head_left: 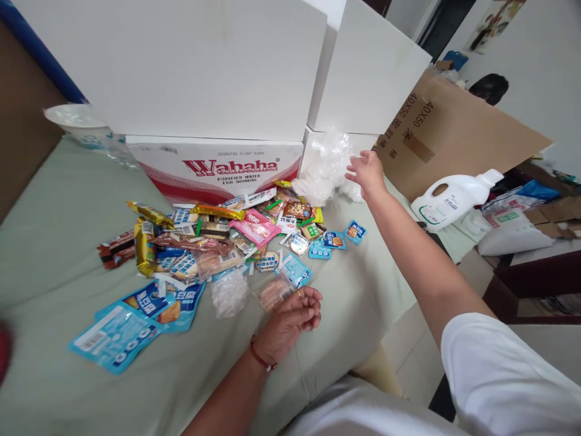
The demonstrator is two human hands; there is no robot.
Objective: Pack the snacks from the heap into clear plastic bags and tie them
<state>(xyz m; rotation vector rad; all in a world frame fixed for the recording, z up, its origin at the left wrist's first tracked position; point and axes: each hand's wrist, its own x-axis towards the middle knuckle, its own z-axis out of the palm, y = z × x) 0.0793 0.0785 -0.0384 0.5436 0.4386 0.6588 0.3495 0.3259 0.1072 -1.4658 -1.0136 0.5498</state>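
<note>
Right hand (367,172) reaches out with loosely spread fingers, nothing visibly gripped, just beside the crumpled clear plastic bags (329,158); whether it touches them I cannot tell. These lie against the white boxes (218,66), right of the heaped snack packets (213,233) on the green cloth (345,339). Nearer the body, the left hand (295,315) is loosely curled beside a clear-wrapped snack (273,292); any grip is hidden.
</note>
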